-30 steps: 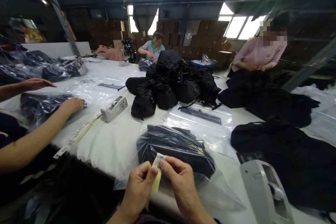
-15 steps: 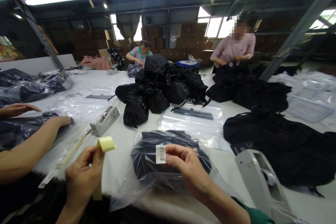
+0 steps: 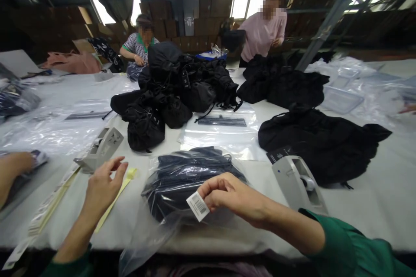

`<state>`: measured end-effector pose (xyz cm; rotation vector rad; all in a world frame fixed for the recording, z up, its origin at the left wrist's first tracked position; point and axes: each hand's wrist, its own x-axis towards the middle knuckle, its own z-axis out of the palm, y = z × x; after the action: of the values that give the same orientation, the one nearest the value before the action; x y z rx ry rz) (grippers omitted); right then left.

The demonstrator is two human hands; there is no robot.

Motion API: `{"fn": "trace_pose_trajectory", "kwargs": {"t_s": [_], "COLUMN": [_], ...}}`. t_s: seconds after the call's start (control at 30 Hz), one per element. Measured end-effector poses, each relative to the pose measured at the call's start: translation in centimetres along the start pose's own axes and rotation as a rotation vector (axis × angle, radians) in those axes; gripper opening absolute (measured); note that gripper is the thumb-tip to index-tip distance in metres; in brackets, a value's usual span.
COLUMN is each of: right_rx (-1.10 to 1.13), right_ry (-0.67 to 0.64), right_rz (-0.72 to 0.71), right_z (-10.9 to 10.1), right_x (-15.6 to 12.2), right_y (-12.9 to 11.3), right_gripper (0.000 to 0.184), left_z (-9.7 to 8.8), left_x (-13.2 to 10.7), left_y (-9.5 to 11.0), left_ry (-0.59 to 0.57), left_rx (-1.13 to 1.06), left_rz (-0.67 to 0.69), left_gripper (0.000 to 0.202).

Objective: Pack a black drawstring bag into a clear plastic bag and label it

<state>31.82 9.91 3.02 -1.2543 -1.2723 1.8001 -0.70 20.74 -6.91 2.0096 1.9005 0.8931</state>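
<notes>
Between the thumb and fingers of my right hand (image 3: 229, 199) is a white barcode sticker (image 3: 198, 206), tilted, over the front of a clear plastic bag (image 3: 162, 225). Inside that bag lies a folded dark navy item (image 3: 191, 173), its exact kind unclear. My left hand (image 3: 105, 181) hovers to the left with thumb and fingers apart and nothing in them. Just beside it, a yellow backing strip (image 3: 115, 199) rests on the white table (image 3: 253, 242), partly behind the hand.
Grey tape dispensers stand at left (image 3: 103, 149) and right (image 3: 299, 186). Black drawstring bags (image 3: 146, 127) are piled centrally, beside flat plastic bags (image 3: 224, 138). A long label strip (image 3: 52, 207) lies left, near a co-worker's arm (image 3: 13, 173). Two people work across the table.
My left hand has let go of the yellow strip, which now lies on the table. The sticker in my right hand has tilted and come lower. The view has shifted right and down.
</notes>
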Motion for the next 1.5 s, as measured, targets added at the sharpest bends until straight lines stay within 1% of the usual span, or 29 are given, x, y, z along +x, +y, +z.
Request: {"fn": "trace_pose_trajectory", "kwargs": {"t_s": [0.03, 0.07, 0.1, 0.13, 0.17, 0.2, 0.23, 0.3, 0.43, 0.57, 0.73, 0.9, 1.0, 1.07, 1.13, 1.2, 1.27, 1.37, 1.5], "right_rx": [0.003, 0.011, 0.022, 0.033, 0.038, 0.032, 0.013, -0.059, -0.194, -0.246, -0.239, -0.134, -0.052, 0.036, 0.194, 0.384, 0.538, 0.686, 0.845], "right_ry": [-0.009, -0.013, -0.011, -0.006, 0.0, 0.003, -0.002, -0.037, -0.104, -0.117, -0.091, -0.117, -0.124, -0.082, 0.017, 0.127, 0.199, 0.237, 0.254], "right_rz": [0.007, 0.008, 0.005, 0.002, -0.005, -0.013, -0.022, -0.039, -0.04, -0.056, -0.062, -0.04, -0.032, -0.055, -0.111, -0.16, -0.167, -0.148, -0.124], "right_z": [-0.1, -0.2, -0.2, -0.2, -0.3, -0.4, -0.5, -0.9, -1.8, -2.2, -2.4, -2.7, -2.8, -2.6, -2.1, -1.3, -0.3, 1.1, 2.7], "right_x": [0.1, 0.2, 0.3, 0.4, 0.4, 0.3, 0.3, 0.0, -0.5, -0.9, -1.1, -1.3, -1.4, -1.5, -1.5, -1.7, -1.8, -2.0, -2.2], "right_y": [0.0, 0.0, 0.1, 0.2, 0.3, 0.4, 0.6, 1.0, 1.8, 2.6, 2.9, 2.8, 3.0, 3.5, 4.1, 4.8, 5.5, 6.5, 7.5], "right_gripper": [0.023, 0.022, 0.022, 0.021, 0.021, 0.02, 0.02, 0.02, 0.021, 0.021, 0.025, 0.024, 0.019, 0.018, 0.02, 0.024, 0.027, 0.027, 0.025], "left_z": [-0.2, -0.3, -0.3, -0.1, 0.2, 0.6, 1.0, 1.7, 2.5, 3.0, 3.3, 3.2, 3.2, 3.4, 3.8, 4.3, 4.8, 5.3, 5.3], "left_x": [-1.3, -2.7, -4.0, -5.2, -6.2, -6.9, -7.4, -7.7, -7.9, -8.5, -9.6, -10.1, -9.9, -10.0, -10.4, -11.3, -12.4, -13.6, -14.1], "left_y": [2.2, 4.5, 6.8, 8.8, 10.6, 12.1, 13.2, 14.4, 14.9, 15.2, 15.8, 16.3, 16.7, 16.8, 16.8, 16.7, 16.8, 17.3, 17.9], "left_ry": [-0.093, -0.224, -0.389, -0.531, -0.643, -0.729, -0.783, -0.85, -0.951, -0.974, -0.966, -0.966, -0.957, -0.908, -0.818, -0.729, -0.667, -0.625, -0.591], "left_rx": [-0.218, -0.449, -0.647, -0.803, -0.917, -0.998, -1.051, -1.095, -1.059, -1.029, -0.993, -1.09, -1.153, -1.216, -1.272, -1.296, -1.314, -1.358, -1.381], "left_rz": [-0.032, -0.062, -0.092, -0.13, -0.165, -0.196, -0.222, -0.255, -0.289, -0.29, -0.284, -0.376, -0.444, -0.453, -0.432, -0.42, -0.426, -0.407, -0.394], "left_gripper": [0.043, 0.04, 0.037, 0.036, 0.035, 0.034, 0.033, 0.031, 0.022, 0.019, 0.022, 0.027, 0.029, 0.031, 0.032, 0.033, 0.03, 0.025, 0.019]}}
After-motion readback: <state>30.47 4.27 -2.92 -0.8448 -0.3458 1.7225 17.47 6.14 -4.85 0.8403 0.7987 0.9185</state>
